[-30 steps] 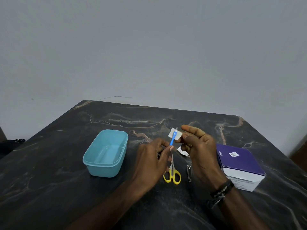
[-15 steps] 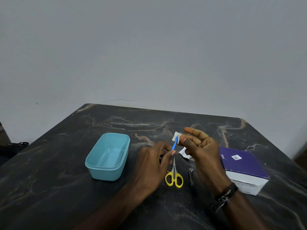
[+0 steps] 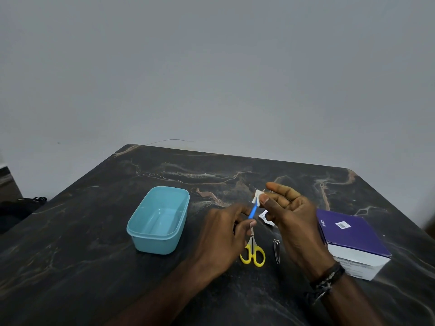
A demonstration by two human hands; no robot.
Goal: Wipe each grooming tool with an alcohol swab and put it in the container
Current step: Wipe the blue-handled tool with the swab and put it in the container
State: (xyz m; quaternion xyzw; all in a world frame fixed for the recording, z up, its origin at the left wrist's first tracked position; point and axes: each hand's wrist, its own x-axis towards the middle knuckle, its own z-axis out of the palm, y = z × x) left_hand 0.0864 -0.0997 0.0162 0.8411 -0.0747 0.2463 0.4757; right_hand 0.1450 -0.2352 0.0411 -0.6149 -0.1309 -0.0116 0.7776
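Nearest lie the yellow-handled scissors (image 3: 253,251) and nail clipper (image 3: 276,251), unwiped on the dark marble table (image 3: 70,267). Above them the left hand (image 3: 221,238) pinches a slim blue-handled tool (image 3: 252,211), while the right hand (image 3: 290,217) pinches the white alcohol swab (image 3: 257,196) around its tip, perhaps metal. A loose pinch could drop it; the empty teal container (image 3: 158,220) sits left, reachable across bare tabletop.

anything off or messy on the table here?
Nothing stands out. The teal container sits upright and holds nothing yet. Yellow scissors and nail clipper lie flat on the table. A torn swab wrapper lies near the right hand, expected litter. The purple box looks intact.
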